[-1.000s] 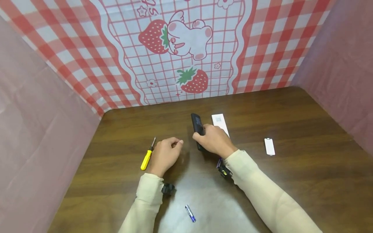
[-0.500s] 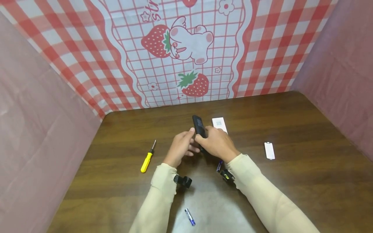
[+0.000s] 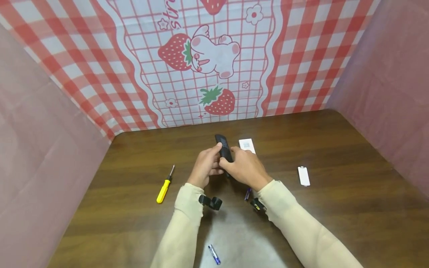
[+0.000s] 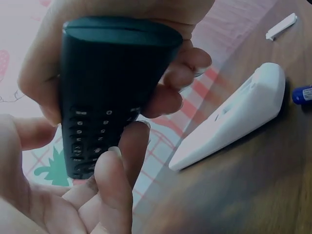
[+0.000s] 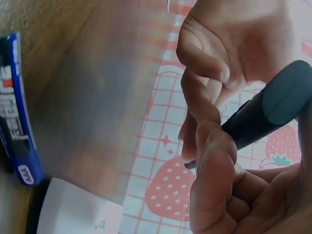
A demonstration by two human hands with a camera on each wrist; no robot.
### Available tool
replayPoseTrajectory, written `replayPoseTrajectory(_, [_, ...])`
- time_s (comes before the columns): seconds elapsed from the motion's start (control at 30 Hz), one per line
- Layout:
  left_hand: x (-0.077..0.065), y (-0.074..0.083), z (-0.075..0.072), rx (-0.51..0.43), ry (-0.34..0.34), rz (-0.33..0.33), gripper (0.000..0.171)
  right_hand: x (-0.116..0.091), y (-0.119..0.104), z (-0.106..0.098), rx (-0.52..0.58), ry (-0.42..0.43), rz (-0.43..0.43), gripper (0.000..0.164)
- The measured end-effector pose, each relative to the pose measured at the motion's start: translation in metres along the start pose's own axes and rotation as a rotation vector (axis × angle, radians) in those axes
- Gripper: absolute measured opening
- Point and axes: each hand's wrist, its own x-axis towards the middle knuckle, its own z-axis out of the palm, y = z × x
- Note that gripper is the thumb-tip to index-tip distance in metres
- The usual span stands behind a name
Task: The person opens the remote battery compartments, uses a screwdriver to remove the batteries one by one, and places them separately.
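Between both hands is a black remote control (image 3: 226,153), held tilted over the table. Its number buttons face the left wrist camera, and its thick near end (image 4: 117,34) shows there. My right hand (image 3: 248,167) grips the near part of the remote, thumb on one side and fingers on the other. From the left, my left hand (image 3: 204,166) holds the far part, thumb along its edge and fingers partly hidden behind it. Beside the right hand lies a white remote control (image 3: 246,144), partly covered by that hand in the head view; its open side shows in the left wrist view.
A yellow-handled screwdriver (image 3: 163,190) lies at left. A blue AAA battery (image 5: 19,112) is under the right wrist, and another battery (image 3: 214,254) lies near the front. To the right is a white battery cover (image 3: 303,176). A checked cloth (image 3: 134,74) hangs behind the table.
My left hand has moved right, from near the screwdriver to the black remote control, and now holds it too. My right hand keeps its grip. The head view has shifted slightly.
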Motion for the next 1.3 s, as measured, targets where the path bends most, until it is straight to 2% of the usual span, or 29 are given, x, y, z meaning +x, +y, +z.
replayPoseTrajectory(0.17, [0.003, 0.001, 0.005, 0.015, -0.011, 0.005, 0.051, -0.002, 0.001, 0.001, -0.036, 0.018, -0.021, 0.057])
replayPoseTrajectory(0.33, [0.008, 0.001, 0.01, 0.01, 0.023, 0.015, 0.048, -0.005, 0.0, 0.0, -0.096, 0.056, -0.044, 0.059])
replayPoseTrajectory(0.43, [0.011, 0.0, 0.01, 0.007, 0.036, 0.023, 0.05, -0.007, -0.001, 0.001, -0.116, 0.059, -0.062, 0.062])
replayPoseTrajectory(0.63, [0.014, -0.002, 0.009, 0.016, 0.05, 0.08, 0.046, -0.007, -0.001, 0.002, -0.123, 0.069, -0.088, 0.062])
replayPoseTrajectory(0.87, [0.012, -0.002, 0.006, 0.045, 0.071, 0.065, 0.043, -0.009, 0.0, 0.004, -0.118, 0.052, -0.085, 0.063])
replayPoseTrajectory(1.1, [0.012, -0.005, 0.004, -0.047, 0.099, 0.059, 0.04, -0.008, 0.007, 0.011, -0.069, 0.034, -0.061, 0.058])
replayPoseTrajectory(1.3, [0.014, -0.01, 0.004, -0.054, 0.092, 0.075, 0.04, -0.005, 0.015, 0.017, 0.092, -0.026, 0.013, 0.059])
